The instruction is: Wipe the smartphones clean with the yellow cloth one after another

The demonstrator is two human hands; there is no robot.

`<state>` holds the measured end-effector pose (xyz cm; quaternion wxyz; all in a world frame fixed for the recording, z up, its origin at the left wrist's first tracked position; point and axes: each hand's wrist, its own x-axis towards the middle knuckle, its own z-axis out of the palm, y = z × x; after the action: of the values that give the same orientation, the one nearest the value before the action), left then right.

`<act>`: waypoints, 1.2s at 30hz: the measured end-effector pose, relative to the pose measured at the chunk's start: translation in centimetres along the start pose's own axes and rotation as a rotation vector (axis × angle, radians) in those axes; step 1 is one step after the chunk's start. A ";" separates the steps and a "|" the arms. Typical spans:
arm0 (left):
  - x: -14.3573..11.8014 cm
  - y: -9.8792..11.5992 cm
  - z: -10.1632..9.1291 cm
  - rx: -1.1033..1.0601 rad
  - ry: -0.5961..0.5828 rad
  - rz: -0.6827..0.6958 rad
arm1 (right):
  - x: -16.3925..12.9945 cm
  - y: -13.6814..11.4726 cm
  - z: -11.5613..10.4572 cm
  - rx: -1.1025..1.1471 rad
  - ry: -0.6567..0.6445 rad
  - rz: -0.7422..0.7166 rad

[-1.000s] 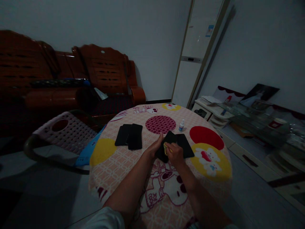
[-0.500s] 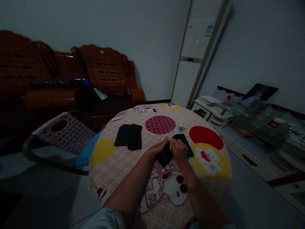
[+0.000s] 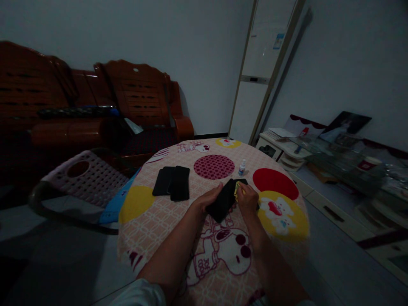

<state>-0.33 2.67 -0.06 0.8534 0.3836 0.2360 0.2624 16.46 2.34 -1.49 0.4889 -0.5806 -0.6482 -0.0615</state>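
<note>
My left hand point(image 3: 208, 199) holds a black phone point(image 3: 221, 201) by its near end, tilted up above the round table point(image 3: 153, 221). My right hand point(image 3: 247, 198) pinches a small yellow cloth point(image 3: 236, 190) against the phone's far right edge. Another black phone point(image 3: 242, 182) lies on the table mostly hidden behind my right hand. A small stack of black phones point(image 3: 174, 182) rests on the table to the left, apart from both hands. A little white bottle with a blue label point(image 3: 242, 168) stands upright just beyond my hands.
The table wears a pink cartoon cloth with coloured circles. A pink perforated plastic chair point(image 3: 83, 178) stands left of it, a wooden sofa point(image 3: 95, 106) behind. A tall white air conditioner point(image 3: 261, 72) fills the corner. Low shelves with clutter point(image 3: 334, 157) run along the right wall.
My right hand with the yellow cloth has slid along the phone from its middle toward the far right edge. My left hand has tilted the phone up slightly.
</note>
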 end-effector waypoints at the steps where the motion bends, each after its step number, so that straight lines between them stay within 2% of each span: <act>1: 0.0 0.0 -0.1 -0.021 -0.003 0.010 | 0.0 0.1 0.0 0.005 -0.001 0.003; 5: -0.1 0.2 -0.3 -0.045 0.077 0.024 | -0.1 -0.2 0.1 0.063 -0.024 -0.005; 11: -0.1 0.6 -0.6 -0.004 0.352 0.082 | -1.0 -2.0 0.2 0.183 -0.161 -0.086; 13: -0.1 0.7 -0.8 0.000 0.403 0.105 | -1.3 -2.4 0.3 0.234 -0.216 -0.122; 16: -0.1 0.8 -1.3 0.001 0.408 0.111 | -1.6 -2.8 0.4 0.244 -0.256 -0.150; 20: -0.1 0.7 -1.3 -0.026 0.363 0.099 | -1.3 -2.5 0.3 0.186 -0.187 -0.097; 26: -0.6 0.5 -0.4 0.005 0.164 0.010 | -0.4 -0.8 -0.1 0.080 -0.062 -0.015; 28: -0.6 0.5 -0.3 0.012 0.146 0.003 | -0.3 -0.4 -0.2 0.079 -0.046 0.003; 31: -0.5 0.6 -0.5 0.006 0.195 0.007 | -0.4 -0.5 -0.2 0.095 -0.079 -0.005; 36: -0.4 0.8 -0.8 -0.003 0.382 0.074 | -1.4 -2.1 0.2 0.184 -0.273 -0.137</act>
<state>-1.32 3.32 0.21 0.7834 0.3342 0.3789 0.3620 14.45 0.84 -1.60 0.4421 -0.4910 -0.7494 0.0441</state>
